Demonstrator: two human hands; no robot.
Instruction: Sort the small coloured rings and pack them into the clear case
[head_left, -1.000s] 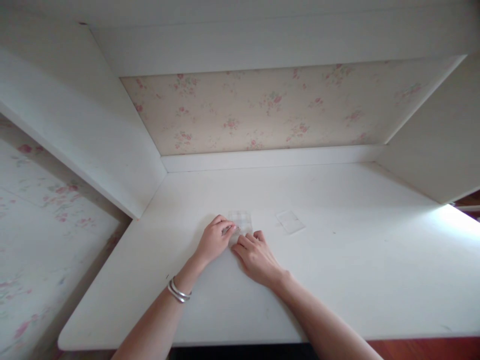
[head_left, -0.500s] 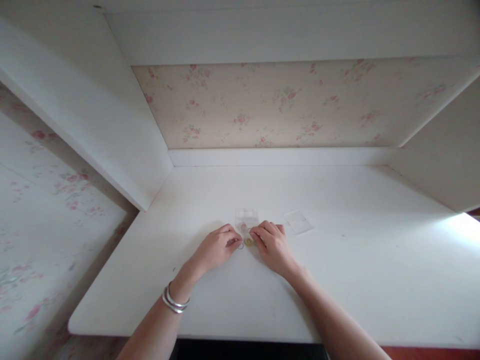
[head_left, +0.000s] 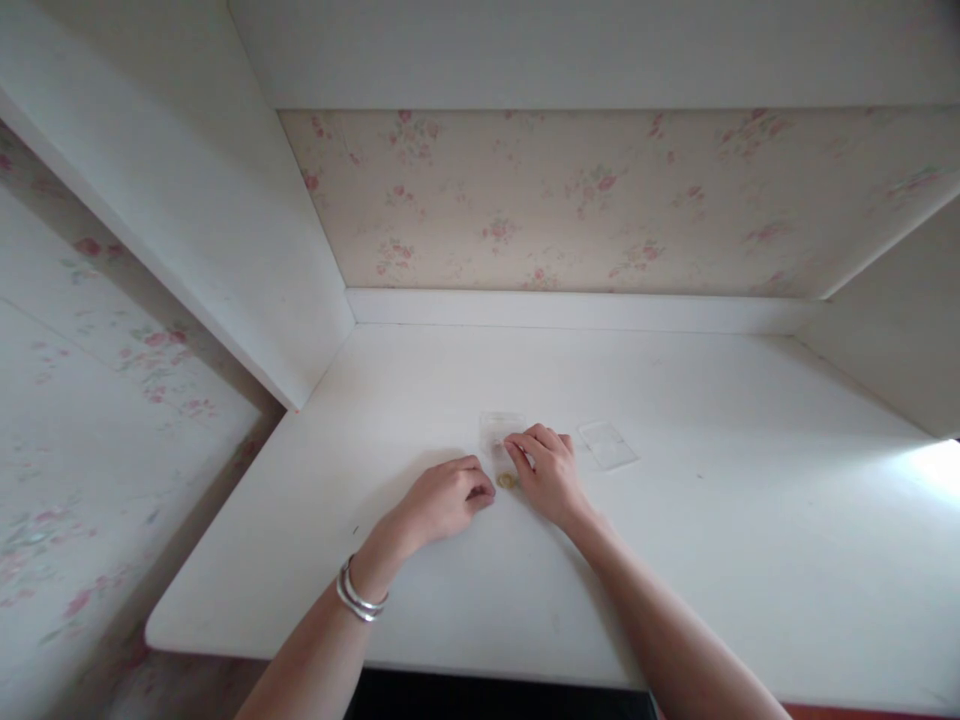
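Pinning the clear packet (head_left: 501, 432) flat with our right hand (head_left: 550, 472), fingertips curled, a gold ring (head_left: 506, 481) lying beside it, we keep our left hand (head_left: 444, 497) loosely curled nearby, contents indiscernible.

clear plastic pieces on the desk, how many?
2. One clear plastic piece lies under the right hand's fingertips, just beyond a small gold ring. The other clear piece lies apart, to the right. The hands may hide more.

On the white desk (head_left: 675, 520), the left hand (head_left: 442, 498) rests curled beside a small gold ring (head_left: 506, 481); the right hand (head_left: 550, 470) touches a clear plastic bag (head_left: 501, 433) (another clear piece (head_left: 607, 444) lies right).
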